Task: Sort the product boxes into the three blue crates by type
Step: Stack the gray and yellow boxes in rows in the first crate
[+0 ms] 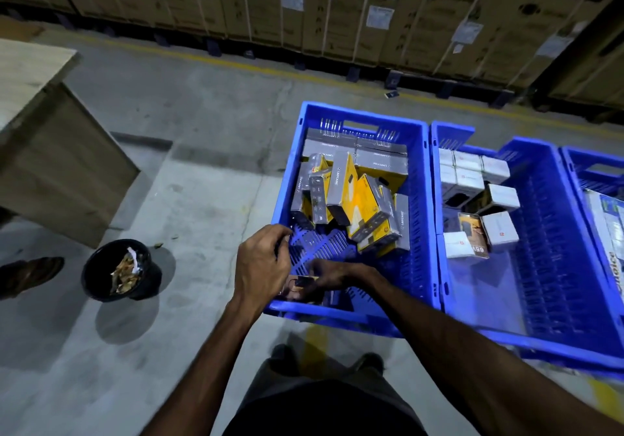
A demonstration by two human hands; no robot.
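On the floor, three blue crates (435, 219) are already partly filled by type; a small dark box (304, 283) is gripped by both hands (290, 267), not yet placed.

A warehouse: strapped, labelled cartons (337, 7) stacked along a concrete floor (189, 104)

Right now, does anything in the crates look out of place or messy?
Yes. In the middle crate, one dark box printed 65W lies among the white boxes, so it looks mis-sorted. In the left crate, the yellow boxes lean every which way instead of lying stacked.
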